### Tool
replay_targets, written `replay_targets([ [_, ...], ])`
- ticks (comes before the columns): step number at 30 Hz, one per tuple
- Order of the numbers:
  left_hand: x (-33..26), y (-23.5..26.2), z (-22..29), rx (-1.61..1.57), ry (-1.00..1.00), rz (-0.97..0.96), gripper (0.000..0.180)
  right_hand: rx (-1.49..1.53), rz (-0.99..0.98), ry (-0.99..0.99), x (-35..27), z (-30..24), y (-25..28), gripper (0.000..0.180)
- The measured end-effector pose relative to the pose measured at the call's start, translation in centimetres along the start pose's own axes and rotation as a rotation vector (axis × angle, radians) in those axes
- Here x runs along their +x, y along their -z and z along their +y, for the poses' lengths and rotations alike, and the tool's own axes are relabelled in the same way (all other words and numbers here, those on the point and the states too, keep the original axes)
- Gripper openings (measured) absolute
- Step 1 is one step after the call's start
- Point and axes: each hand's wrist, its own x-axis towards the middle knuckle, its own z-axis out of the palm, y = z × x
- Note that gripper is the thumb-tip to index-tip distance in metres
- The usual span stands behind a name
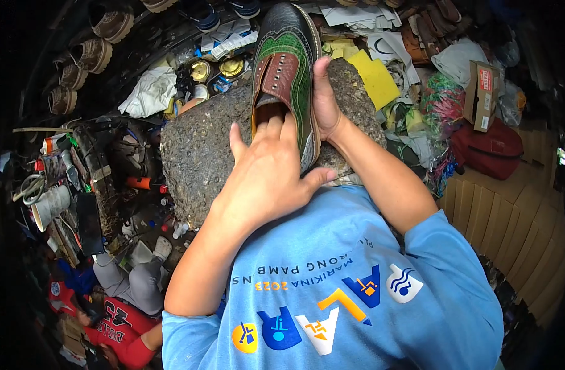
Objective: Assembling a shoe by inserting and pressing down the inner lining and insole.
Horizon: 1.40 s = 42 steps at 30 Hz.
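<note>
A lace-up brogue shoe in black, green and reddish-brown, without laces in its eyelets, points its toe away from me over a big rough grey stone. My left hand is palm down, its middle fingers reaching into the shoe's opening, their tips hidden. Its little finger and thumb are spread outside the shoe; I count it as open. My right hand is closed along the shoe's right side, thumb up against the upper. Its other fingers are out of sight beneath the shoe.
Round gold-coloured tins, a white cloth and yellow sheets lie beyond the stone. Tools and a white mug clutter the left. Finished-looking brown shoes stand far left. A person in red sits lower left. Flattened cardboard lies right.
</note>
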Motion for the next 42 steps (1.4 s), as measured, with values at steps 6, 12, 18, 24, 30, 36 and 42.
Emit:
replay_targets([
  [6,-2.2,-0.7,1.1,0.142,-0.076,0.117,0.094,-0.059,0.026,-0.013,0.5,0.5,0.3,0.117],
  [12,-1.7,0.9,1.1,-0.027,-0.174,0.223,0.086,-0.029,0.002,-0.1,0.3,0.6,1.9,0.123],
  [18,-3.1,-2.2,-0.3,-0.045,-0.293,0.177,0.076,0.048,0.006,-0.168,-0.6,-0.4,0.7,0.126],
  [24,-1.8,2.0,-1.2,-0.164,-0.144,-0.484,0.077,0.055,-0.067,-0.215,-0.5,-0.5,0.8,0.126],
  [30,-3.0,-2.5,-1.6,-0.117,-0.362,0.198,0.068,0.087,-0.109,-0.25,-0.4,-0.3,1.5,0.131],
  [36,-2.2,1.3,-2.9,-0.14,-0.292,-0.346,0.06,0.107,-0.161,-0.277,-0.7,-0.7,1.3,0.134],
  [42,-2.3,-0.2,-3.5,-0.158,-0.45,0.068,0.057,0.033,-0.089,-0.352,-0.2,-1.2,1.7,0.16],
])
